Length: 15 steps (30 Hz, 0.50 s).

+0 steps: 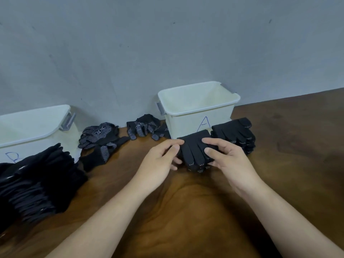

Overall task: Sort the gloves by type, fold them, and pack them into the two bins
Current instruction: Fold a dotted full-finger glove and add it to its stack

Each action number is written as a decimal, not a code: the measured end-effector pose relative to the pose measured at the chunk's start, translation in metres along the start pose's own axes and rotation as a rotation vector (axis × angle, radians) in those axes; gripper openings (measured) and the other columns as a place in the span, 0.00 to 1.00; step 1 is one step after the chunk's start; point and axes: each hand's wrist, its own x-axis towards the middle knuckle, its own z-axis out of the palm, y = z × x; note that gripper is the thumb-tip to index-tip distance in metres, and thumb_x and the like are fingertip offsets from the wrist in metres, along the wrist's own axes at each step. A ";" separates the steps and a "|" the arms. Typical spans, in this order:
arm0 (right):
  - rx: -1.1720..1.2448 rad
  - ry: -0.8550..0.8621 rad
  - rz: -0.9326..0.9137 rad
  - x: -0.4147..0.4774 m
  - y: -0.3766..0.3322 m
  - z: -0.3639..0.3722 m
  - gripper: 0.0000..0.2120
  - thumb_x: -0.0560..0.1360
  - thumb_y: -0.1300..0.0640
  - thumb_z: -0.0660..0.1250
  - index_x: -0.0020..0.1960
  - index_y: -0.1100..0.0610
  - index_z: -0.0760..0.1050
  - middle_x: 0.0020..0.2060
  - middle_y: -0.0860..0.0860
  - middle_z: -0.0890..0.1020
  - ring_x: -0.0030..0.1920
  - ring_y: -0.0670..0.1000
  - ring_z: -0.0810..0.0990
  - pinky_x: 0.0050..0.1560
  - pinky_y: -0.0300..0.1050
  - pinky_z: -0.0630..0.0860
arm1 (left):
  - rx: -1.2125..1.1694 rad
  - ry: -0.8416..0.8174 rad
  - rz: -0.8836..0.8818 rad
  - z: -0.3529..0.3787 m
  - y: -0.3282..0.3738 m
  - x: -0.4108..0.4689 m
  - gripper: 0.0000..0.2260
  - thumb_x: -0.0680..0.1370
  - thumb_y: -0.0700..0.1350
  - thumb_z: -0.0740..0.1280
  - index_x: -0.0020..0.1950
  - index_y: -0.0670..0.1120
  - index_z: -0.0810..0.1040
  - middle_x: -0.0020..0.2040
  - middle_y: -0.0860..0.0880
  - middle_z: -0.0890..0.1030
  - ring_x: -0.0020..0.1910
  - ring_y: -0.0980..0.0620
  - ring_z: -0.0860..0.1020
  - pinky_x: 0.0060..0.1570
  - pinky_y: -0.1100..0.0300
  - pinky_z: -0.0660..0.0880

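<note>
The left hand (pixel 158 162) and right hand (pixel 229 161) were bare. Forearms were bare too, down to the frame edge. Thumbnails looked short, plain.

White plastic bin A (pixel 199 110) at back of brown wooden counter (pixel 283 164), white plastic bin B (pixel 33 127) left, black dotted knit gloves (pixel 106 140) between them, black glove pile (pixel 37 181) before B, folded black glove (pixel 193 151) before A.

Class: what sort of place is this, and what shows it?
Probably a sorting or packing workbench: a bin marked A, a bin marked B, piles of black gloves on a wooden table, a bare grey wall.
</note>
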 end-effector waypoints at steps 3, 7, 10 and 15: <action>-0.071 0.070 0.018 0.019 0.002 -0.001 0.14 0.82 0.60 0.71 0.64 0.47 0.84 0.60 0.48 0.86 0.54 0.46 0.87 0.51 0.43 0.84 | 0.197 -0.016 0.024 0.005 -0.001 0.027 0.13 0.88 0.55 0.58 0.66 0.61 0.81 0.56 0.59 0.84 0.48 0.64 0.82 0.46 0.67 0.75; -0.198 0.115 0.030 0.025 0.009 0.001 0.15 0.81 0.54 0.72 0.66 0.44 0.82 0.56 0.40 0.85 0.42 0.44 0.87 0.48 0.37 0.81 | 0.266 -0.036 0.009 0.011 -0.016 0.044 0.15 0.87 0.58 0.56 0.67 0.62 0.81 0.62 0.63 0.82 0.61 0.61 0.79 0.64 0.60 0.73; -0.253 0.127 0.019 0.026 0.012 0.002 0.15 0.81 0.54 0.72 0.67 0.43 0.81 0.50 0.39 0.86 0.40 0.44 0.86 0.42 0.32 0.79 | 0.303 -0.028 0.038 0.013 -0.024 0.044 0.16 0.88 0.57 0.56 0.69 0.61 0.80 0.61 0.63 0.80 0.64 0.62 0.76 0.66 0.62 0.71; -0.415 0.139 -0.024 0.029 0.019 0.002 0.16 0.81 0.51 0.72 0.68 0.43 0.81 0.35 0.49 0.87 0.33 0.50 0.83 0.37 0.35 0.78 | 0.448 -0.031 0.111 0.016 -0.038 0.047 0.17 0.88 0.57 0.56 0.72 0.60 0.79 0.56 0.65 0.74 0.64 0.60 0.72 0.67 0.60 0.70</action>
